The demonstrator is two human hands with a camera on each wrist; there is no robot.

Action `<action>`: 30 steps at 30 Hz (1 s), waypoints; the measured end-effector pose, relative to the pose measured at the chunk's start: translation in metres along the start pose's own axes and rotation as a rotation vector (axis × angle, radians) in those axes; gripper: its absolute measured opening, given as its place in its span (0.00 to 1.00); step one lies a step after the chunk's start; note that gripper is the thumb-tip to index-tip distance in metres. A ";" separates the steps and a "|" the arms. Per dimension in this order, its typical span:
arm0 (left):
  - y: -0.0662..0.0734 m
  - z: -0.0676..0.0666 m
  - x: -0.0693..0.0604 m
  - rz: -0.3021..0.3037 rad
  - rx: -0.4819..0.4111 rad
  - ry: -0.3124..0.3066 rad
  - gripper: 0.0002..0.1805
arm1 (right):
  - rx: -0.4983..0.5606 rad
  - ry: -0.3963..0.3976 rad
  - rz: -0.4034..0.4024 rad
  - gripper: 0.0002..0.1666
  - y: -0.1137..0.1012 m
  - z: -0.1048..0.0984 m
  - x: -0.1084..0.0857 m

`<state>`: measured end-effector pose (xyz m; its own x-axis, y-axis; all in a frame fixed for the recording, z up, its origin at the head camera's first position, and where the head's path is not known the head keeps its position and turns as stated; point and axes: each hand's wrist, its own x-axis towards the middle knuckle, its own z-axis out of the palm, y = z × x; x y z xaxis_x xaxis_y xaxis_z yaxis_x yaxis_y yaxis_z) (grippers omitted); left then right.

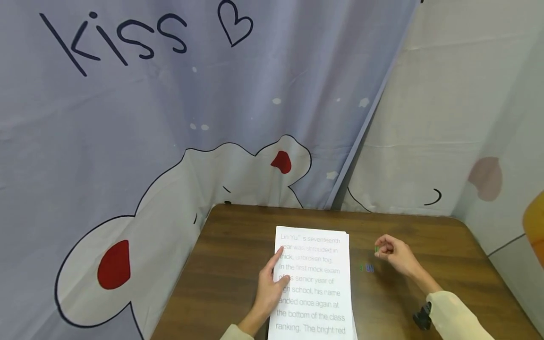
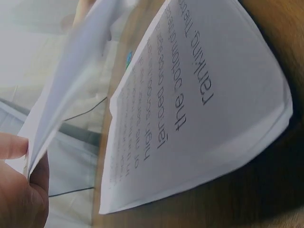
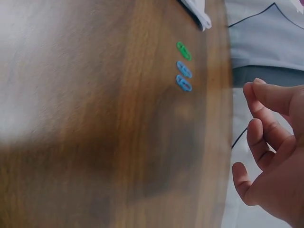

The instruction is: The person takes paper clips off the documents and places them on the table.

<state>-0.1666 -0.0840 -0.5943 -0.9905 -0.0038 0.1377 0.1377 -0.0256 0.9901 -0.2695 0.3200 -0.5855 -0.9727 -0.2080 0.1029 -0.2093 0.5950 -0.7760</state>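
My left hand (image 1: 268, 287) grips printed paper (image 1: 312, 283) by its left edge, with the thumb on top. In the left wrist view, the paper in that hand (image 2: 21, 185) is raised above a printed stack (image 2: 228, 95) lying on the table. To the right of the paper, my right hand (image 1: 397, 255) is above the table and pinches a small green paper clip (image 1: 376, 249) between thumb and forefinger. That clip is hidden in the right wrist view. Below this hand lie another green paper clip (image 3: 184, 51) and two blue paper clips (image 3: 184, 83) in a row.
The brown wooden table (image 1: 238, 245) has rounded back corners. A printed curtain (image 1: 255, 94) hangs behind it, and pale cloth (image 1: 425, 118) hangs at the right. A dark device (image 1: 422, 316) is strapped at the right wrist.
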 end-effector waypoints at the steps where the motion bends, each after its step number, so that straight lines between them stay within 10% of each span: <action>1: 0.001 -0.001 0.000 0.001 -0.002 0.001 0.48 | -0.003 -0.005 0.006 0.14 0.002 0.000 -0.001; 30: -0.001 -0.002 0.000 -0.017 -0.004 0.032 0.48 | -0.254 -0.001 0.037 0.11 0.031 0.026 -0.018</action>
<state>-0.1669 -0.0856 -0.5953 -0.9922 -0.0352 0.1199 0.1210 -0.0302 0.9922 -0.2561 0.3222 -0.6279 -0.9802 -0.1828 0.0766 -0.1919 0.7783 -0.5978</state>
